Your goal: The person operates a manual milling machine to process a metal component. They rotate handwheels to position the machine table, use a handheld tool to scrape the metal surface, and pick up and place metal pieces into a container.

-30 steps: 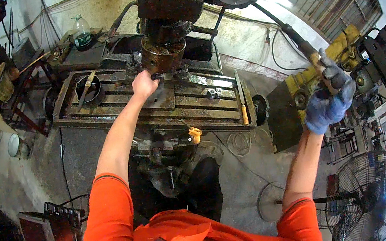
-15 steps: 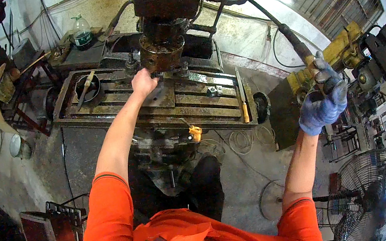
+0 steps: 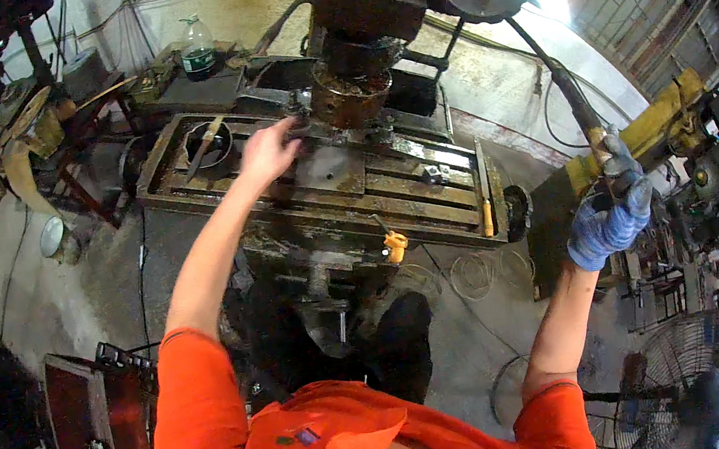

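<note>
My bare left hand [image 3: 267,150] reaches out over the slotted table [image 3: 430,200] of a milling machine, fingers spread, touching the edge of a flat grey metal plate [image 3: 330,169] that lies under the rusty spindle head [image 3: 350,96]. It holds nothing. My right hand [image 3: 613,210], in a blue glove, is raised at the right and closed around the end of the long dark feed lever [image 3: 556,74], which runs up to the machine head.
A metal ring and a bar [image 3: 206,145] lie at the table's left end, an orange-handled tool [image 3: 395,242] hangs at its front. A bottle [image 3: 197,49] stands behind. A yellow machine [image 3: 661,124] and a floor fan [image 3: 690,380] are on the right, cluttered benches on the left.
My gloved right hand has come down a little with the lever. My left hand stays at the plate, its fingers now more spread.
</note>
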The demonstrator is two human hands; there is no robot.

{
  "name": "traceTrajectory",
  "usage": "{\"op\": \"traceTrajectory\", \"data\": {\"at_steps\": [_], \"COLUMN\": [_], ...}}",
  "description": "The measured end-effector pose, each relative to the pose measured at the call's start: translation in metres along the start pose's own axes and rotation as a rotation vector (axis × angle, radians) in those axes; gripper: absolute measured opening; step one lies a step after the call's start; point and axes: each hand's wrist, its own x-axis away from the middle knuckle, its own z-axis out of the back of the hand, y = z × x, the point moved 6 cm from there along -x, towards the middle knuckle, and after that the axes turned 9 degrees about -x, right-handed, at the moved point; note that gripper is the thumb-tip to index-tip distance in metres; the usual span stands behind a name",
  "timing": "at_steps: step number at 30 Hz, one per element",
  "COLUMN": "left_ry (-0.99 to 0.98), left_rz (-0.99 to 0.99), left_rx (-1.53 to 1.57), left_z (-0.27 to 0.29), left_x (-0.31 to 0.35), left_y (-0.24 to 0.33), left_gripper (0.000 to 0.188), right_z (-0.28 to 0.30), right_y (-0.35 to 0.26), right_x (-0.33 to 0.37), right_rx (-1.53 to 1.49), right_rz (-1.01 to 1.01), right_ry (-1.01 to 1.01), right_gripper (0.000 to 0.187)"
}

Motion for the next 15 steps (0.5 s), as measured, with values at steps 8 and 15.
{"op": "traceTrajectory", "data": {"at_steps": [8, 15], "left_ry": [0.286, 0.232], "left_rz": [0.235, 0.34], "left_rx": [-0.085, -0.087], "left_z": [0.125, 0.135], "left_x": [0.119, 0.154], "left_y": [-0.134, -0.152], "left_gripper": [0.038, 0.036], "right_z": [-0.012, 0.011], "right_y": [-0.012, 0.012], "right_x": [0.002, 0.004], "right_rx": [0.306, -0.085], "right_rz": [0.042, -0.103], "right_ry": [0.052, 0.122], "right_gripper": [0.04, 0.049]}}
